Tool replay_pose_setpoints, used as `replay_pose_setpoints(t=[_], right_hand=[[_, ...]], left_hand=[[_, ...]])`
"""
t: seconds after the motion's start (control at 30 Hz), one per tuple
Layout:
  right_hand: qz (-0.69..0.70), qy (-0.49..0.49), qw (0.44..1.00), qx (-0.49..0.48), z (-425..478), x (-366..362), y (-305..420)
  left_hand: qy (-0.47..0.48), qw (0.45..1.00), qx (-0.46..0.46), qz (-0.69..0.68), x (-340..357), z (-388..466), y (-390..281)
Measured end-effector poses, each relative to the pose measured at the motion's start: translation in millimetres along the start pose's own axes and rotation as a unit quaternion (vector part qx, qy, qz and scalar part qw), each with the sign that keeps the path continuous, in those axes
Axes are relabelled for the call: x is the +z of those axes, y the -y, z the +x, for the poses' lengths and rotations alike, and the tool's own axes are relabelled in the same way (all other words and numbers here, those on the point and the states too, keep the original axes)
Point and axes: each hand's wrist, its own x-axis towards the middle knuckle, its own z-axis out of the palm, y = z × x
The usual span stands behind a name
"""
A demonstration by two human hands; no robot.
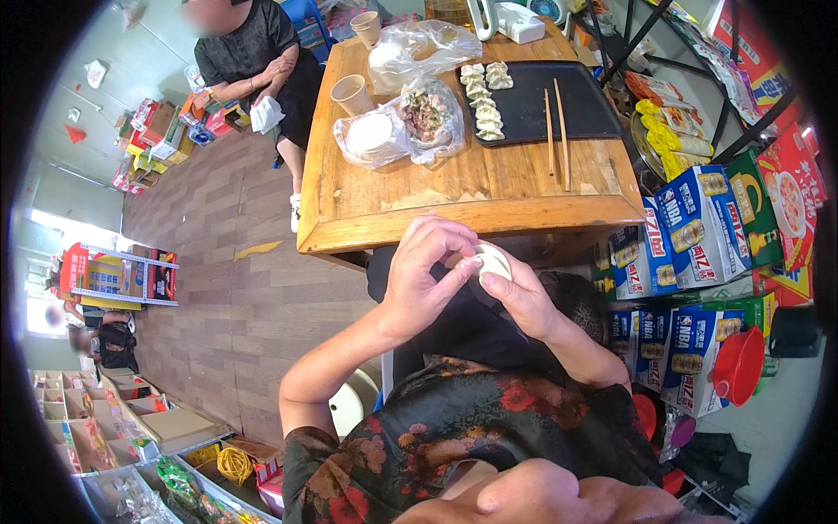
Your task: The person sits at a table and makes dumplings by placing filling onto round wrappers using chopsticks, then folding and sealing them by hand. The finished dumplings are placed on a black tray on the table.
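Observation:
A round dough wrapper [495,263], partly folded, is held between both hands just off the table's near edge. My left hand [422,272] pinches its left rim with thumb and fingertips. My right hand [524,295] supports it from the right, thumb on top. Whether filling lies inside is hidden. On the wooden table [419,190], a clear bag of minced filling [429,118] sits beside a bagged stack of white wrappers [370,136]. Several pleated dumplings [489,112] line the left side of a black tray [530,105]. Two wooden chopsticks [556,131] rest across its near edge.
Paper cups [351,93] stand on the table's left side, near another plastic bag [419,49]. A tissue pack [519,23] is at the back. Stacked drink cartons [694,229] crowd the right. A seated person [262,72] holds a white cloth or tissue at the far left.

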Motion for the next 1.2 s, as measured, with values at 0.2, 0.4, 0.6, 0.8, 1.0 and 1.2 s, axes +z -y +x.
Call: replay_pose_setpoints(t=[0.2,0.4,0.6,0.8,1.0,1.2], right_hand=[[0.005,0.016,1.000,-0.010,-2,1,0],[0.011,0.038,0.999,-0.013,-1,-3,-6],[-0.034,0.023,0.999,-0.002,-5,0,-4],[-0.378,-0.039,0.909,-0.169,6,-3,14],[-0.451,-0.078,0.860,-0.228,8,2,20],[-0.355,-0.100,0.903,-0.220,5,2,13]], left_hand=[[0.008,1.000,0.002,-0.007,2,-5,3],[-0.006,0.989,-0.090,-0.119,10,-14,3],[0.013,0.978,-0.134,-0.161,9,-18,8],[-0.003,0.982,-0.111,-0.153,5,-24,4],[0.006,0.987,-0.073,-0.145,1,-26,1],[-0.030,0.981,-0.030,-0.187,3,-29,-1]])
